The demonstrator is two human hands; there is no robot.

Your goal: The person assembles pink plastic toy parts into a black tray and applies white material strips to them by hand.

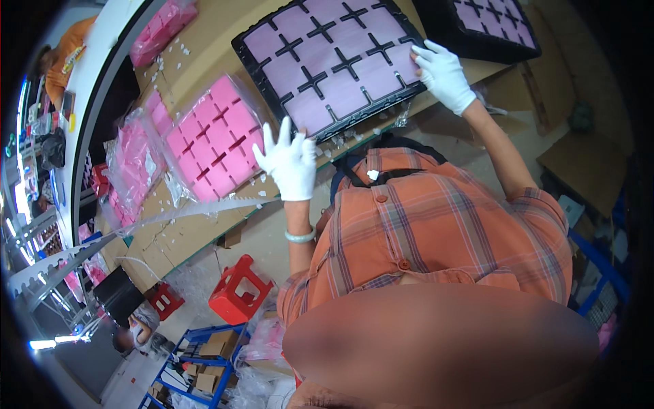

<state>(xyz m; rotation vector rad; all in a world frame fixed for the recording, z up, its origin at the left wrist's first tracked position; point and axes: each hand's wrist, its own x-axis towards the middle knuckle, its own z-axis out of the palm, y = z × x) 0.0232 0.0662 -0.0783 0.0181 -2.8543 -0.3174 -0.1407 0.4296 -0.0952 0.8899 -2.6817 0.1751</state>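
At the left, about 8 o'clock from the black tray (371,114), a pink bundle in clear plastic (139,153) lies on the table (208,54). Nearer the tray, also around 8 o'clock, is a slotted pink foam block (216,140), outside the tray and partly covered by clear film. White scraps dot the tabletop. The left hand (289,167), in a white glove, is at the tray's 7 o'clock corner with its fingers spread wide; I cannot tell whether it grips the rim. The tray sits on the table at 12 o'clock in the view, and every cell in sight looks filled, so it seems complete or nearly so. Lilac panels (317,55) lie flat and smooth inside, with black cross-shaped dividers showing between them and a glossy black rim around. The right hand (443,76), also gloved, bends its fingers over the tray's 3 o'clock edge, touching it. Beyond, between 2 and 3 o'clock, stands a second black tray (446,31), with similar lilac filling.
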